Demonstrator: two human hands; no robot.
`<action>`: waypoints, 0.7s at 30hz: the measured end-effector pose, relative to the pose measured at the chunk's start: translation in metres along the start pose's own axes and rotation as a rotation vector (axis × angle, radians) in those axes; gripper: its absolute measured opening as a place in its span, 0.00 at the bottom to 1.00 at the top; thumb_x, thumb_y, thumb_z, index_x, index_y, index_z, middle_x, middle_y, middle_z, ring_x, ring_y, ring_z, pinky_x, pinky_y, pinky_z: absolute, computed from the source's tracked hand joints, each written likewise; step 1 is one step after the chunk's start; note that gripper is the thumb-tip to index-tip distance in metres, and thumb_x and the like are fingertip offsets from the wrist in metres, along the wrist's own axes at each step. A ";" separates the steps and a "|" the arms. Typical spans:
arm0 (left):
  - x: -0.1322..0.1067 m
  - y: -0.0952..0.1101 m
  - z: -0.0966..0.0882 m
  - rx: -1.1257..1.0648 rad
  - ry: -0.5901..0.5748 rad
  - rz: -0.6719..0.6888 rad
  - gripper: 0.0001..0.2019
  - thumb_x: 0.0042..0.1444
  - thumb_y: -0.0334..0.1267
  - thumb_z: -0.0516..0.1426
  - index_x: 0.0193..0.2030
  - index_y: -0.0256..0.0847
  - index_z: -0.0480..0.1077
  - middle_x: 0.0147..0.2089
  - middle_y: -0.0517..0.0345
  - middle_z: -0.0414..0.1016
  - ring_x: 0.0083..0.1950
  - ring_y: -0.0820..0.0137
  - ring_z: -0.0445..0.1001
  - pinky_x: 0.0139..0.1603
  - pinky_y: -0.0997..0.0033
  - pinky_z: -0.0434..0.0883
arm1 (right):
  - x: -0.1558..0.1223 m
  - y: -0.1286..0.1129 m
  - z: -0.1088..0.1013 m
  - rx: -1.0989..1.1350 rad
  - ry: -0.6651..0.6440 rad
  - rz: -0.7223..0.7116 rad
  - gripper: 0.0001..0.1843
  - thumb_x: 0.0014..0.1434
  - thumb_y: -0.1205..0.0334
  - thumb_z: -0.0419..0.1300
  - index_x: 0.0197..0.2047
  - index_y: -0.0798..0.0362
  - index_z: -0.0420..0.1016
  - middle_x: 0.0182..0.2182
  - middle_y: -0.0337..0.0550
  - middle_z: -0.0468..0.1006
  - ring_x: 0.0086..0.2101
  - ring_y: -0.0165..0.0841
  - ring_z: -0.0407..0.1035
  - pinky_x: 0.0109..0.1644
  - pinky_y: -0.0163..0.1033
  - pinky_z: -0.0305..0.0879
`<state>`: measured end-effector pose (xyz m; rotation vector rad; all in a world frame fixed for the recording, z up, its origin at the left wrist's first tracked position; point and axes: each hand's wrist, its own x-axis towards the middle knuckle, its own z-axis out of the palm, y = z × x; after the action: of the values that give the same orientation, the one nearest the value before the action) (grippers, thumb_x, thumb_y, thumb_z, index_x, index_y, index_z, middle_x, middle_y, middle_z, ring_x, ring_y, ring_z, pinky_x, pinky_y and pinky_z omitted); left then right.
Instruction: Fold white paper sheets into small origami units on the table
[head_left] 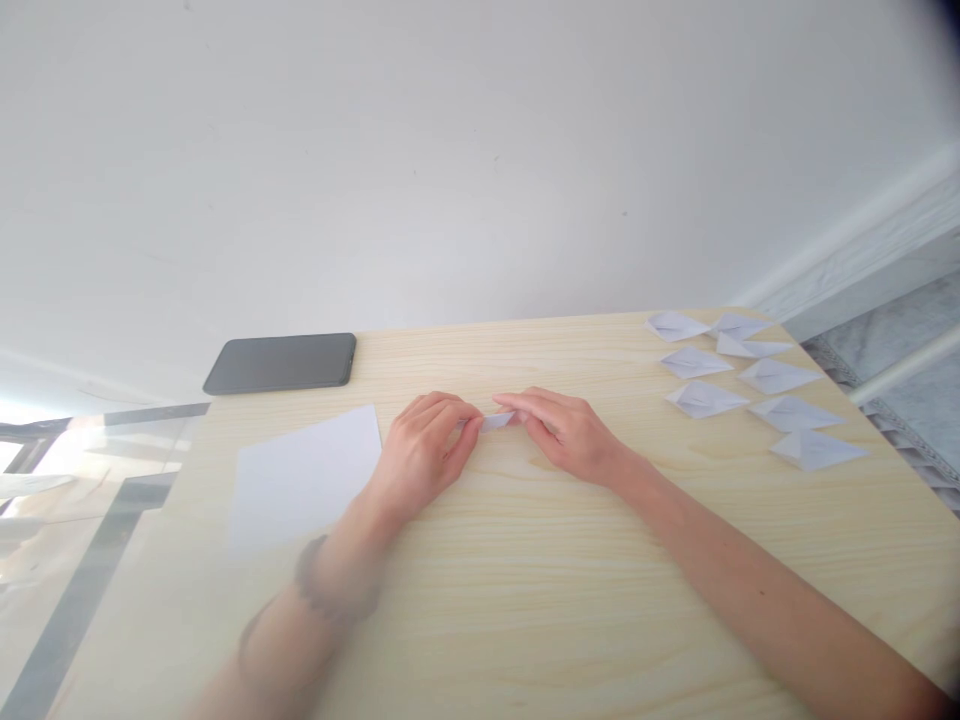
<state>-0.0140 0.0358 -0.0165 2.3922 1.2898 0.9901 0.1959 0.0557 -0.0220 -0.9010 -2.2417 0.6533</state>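
Between my two hands is a small folded white paper (496, 422), just above the wooden table (570, 590). My left hand (429, 440) pinches its left end between thumb and fingers. At the other end, the thumb and fingers of my right hand (564, 430) close on the paper. Both ends are covered by fingertips, so only the middle strip shows. Beside my left wrist lies a flat white sheet of paper (300, 475), partly behind the forearm. Dark bead bracelets ring the left wrist.
Several folded white paper boats (705, 398) lie in two rough columns at the table's right side. A dark phone (281, 362) rests at the back left edge. The white wall (465, 180) rises right behind the table. Glare washes out the lower left.
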 end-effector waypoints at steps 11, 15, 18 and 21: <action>0.001 0.003 0.000 -0.016 -0.028 0.058 0.05 0.55 0.32 0.53 0.38 0.39 0.69 0.35 0.54 0.74 0.38 0.69 0.71 0.40 0.68 0.70 | 0.002 -0.003 0.000 0.056 0.021 -0.003 0.10 0.58 0.62 0.54 0.42 0.53 0.71 0.36 0.43 0.75 0.36 0.29 0.70 0.42 0.35 0.67; 0.000 0.003 0.001 -0.014 0.035 0.058 0.05 0.54 0.32 0.54 0.38 0.38 0.70 0.34 0.55 0.75 0.37 0.70 0.72 0.38 0.70 0.70 | 0.002 -0.002 0.000 0.032 0.109 0.000 0.08 0.60 0.63 0.52 0.37 0.53 0.72 0.32 0.42 0.75 0.32 0.28 0.69 0.38 0.33 0.66; -0.001 0.000 0.001 0.003 0.083 0.037 0.05 0.55 0.32 0.54 0.37 0.39 0.70 0.34 0.55 0.75 0.36 0.70 0.72 0.37 0.70 0.71 | 0.002 0.000 -0.002 0.011 0.153 0.021 0.08 0.59 0.64 0.53 0.37 0.53 0.73 0.32 0.42 0.76 0.32 0.28 0.69 0.38 0.34 0.66; -0.002 -0.001 0.001 0.000 0.080 0.030 0.07 0.55 0.31 0.52 0.39 0.39 0.70 0.36 0.54 0.75 0.37 0.70 0.73 0.38 0.70 0.71 | 0.002 0.001 -0.004 0.004 0.163 0.046 0.09 0.59 0.64 0.53 0.37 0.52 0.74 0.32 0.42 0.76 0.33 0.28 0.70 0.38 0.34 0.66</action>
<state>-0.0145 0.0354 -0.0189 2.4014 1.2844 1.1047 0.1979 0.0582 -0.0197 -0.9711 -2.0803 0.5833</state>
